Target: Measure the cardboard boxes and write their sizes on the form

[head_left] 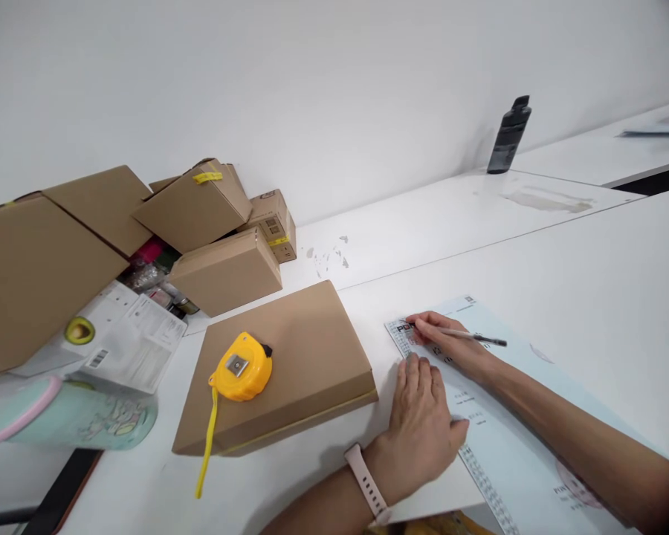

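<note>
A light-blue printed sheet (496, 386) with dark lettering lies on the white table at the right. My right hand (449, 342) pinches a slim pen (476, 336) above its upper left corner. The pen tilts low, and my fingers hide its tip. Palm down, my left hand (421, 416) rests across the sheet's left edge with its fingers stretched out and holds nothing. Left of it lies a flat brown cardboard box (306, 349), apart from the hand. On that box sits a yellow tape measure (244, 368) with a yellow strap hanging over the front edge.
Several cardboard boxes (223, 275) crowd the left back against the wall. A white package with an avocado picture (128, 334) and a mint-green bottle (105, 412) are at the left. A dark bottle (510, 137) stands at the back right. The white table (591, 275) extends rightward.
</note>
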{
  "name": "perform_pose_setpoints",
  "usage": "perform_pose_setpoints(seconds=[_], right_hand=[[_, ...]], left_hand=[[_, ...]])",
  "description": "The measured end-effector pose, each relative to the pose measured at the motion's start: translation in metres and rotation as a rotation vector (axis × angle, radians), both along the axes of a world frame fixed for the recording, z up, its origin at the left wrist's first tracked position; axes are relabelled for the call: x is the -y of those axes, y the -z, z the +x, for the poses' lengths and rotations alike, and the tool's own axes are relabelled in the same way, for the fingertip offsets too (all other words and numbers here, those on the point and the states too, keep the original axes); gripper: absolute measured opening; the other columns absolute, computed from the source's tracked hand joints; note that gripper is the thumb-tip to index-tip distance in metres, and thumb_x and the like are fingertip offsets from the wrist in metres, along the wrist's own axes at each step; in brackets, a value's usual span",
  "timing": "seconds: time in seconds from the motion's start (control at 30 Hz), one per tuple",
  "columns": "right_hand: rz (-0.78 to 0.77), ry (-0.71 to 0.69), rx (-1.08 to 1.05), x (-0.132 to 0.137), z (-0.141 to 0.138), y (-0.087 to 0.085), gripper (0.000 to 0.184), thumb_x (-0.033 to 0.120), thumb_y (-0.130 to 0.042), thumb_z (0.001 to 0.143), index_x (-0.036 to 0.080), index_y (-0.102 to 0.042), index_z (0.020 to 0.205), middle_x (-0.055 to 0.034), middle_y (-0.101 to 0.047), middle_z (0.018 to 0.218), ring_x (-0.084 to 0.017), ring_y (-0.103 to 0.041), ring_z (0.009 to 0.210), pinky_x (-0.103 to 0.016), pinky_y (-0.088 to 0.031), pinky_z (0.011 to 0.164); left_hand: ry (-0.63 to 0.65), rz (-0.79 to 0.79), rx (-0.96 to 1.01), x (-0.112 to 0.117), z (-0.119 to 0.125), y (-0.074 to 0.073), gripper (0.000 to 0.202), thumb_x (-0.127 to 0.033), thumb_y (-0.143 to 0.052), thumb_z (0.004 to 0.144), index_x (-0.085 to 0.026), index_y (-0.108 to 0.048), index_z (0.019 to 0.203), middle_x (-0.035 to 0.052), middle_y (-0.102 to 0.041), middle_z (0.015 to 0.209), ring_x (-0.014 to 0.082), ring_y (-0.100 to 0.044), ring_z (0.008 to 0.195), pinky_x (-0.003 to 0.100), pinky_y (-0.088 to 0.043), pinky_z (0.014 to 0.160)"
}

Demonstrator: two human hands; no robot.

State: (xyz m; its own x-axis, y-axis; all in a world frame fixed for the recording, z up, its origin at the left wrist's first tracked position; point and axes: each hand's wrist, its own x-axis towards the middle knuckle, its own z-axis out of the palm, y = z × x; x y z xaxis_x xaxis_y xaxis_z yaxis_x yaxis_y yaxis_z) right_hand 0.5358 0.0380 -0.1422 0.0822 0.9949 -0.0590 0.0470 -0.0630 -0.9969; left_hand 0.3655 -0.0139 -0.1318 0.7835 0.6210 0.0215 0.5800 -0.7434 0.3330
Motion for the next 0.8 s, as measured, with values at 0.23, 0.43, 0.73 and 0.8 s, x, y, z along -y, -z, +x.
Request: perform_pose_setpoints(seconds=[0.23,0.43,0.73,0.8], right_hand=[[-0.001,0.083,0.062,-0.001,0.000,0.003,0.046,0.064,-0.077,0.076,0.022,-0.063,0.088,0.0019,-0.060,0.071,-0.016,-0.052,0.065,-0.030,-0.042,0.060],[0.007,0.117,0.106,-0.002,0.002,0.010,0.050,0.067,-0.074,0.077,0.023,-0.053,0.068,0.0023,-0.054,0.062,-0.013,-0.046,0.054,-0.030,-0.037,0.054],[0.080,0.066,0.140,-0.001,0.005,0.018,0.042,0.063,-0.071,0.083,0.023,-0.060,0.092,-0.0014,-0.061,0.081,-0.017,-0.053,0.069,-0.031,-0.046,0.061],[0.047,0.088,0.155,-0.001,0.005,0.019,0.040,0.062,-0.069,0.085,0.024,-0.056,0.085,0.0021,-0.055,0.069,-0.015,-0.048,0.061,-0.029,-0.040,0.055]], left_hand=[[0.010,0.013,-0.019,-0.013,-0.005,0.005,0.072,-0.056,-0.047,0.100,0.001,-0.045,0.144,0.0311,-0.034,0.161,0.0386,-0.021,0.156,0.062,-0.019,0.126],[0.031,0.076,-0.027,-0.013,-0.007,0.009,0.075,-0.060,-0.038,0.102,-0.001,-0.042,0.147,0.0291,-0.031,0.164,0.0368,-0.016,0.157,0.060,-0.021,0.126],[0.043,0.147,-0.048,-0.013,-0.007,0.008,0.073,-0.059,-0.035,0.103,0.000,-0.045,0.145,0.0305,-0.035,0.161,0.0390,-0.021,0.155,0.060,-0.026,0.125],[0.040,0.166,-0.052,-0.012,-0.006,0.009,0.073,-0.058,-0.036,0.103,0.000,-0.045,0.145,0.0301,-0.036,0.161,0.0390,-0.022,0.155,0.060,-0.027,0.125]])
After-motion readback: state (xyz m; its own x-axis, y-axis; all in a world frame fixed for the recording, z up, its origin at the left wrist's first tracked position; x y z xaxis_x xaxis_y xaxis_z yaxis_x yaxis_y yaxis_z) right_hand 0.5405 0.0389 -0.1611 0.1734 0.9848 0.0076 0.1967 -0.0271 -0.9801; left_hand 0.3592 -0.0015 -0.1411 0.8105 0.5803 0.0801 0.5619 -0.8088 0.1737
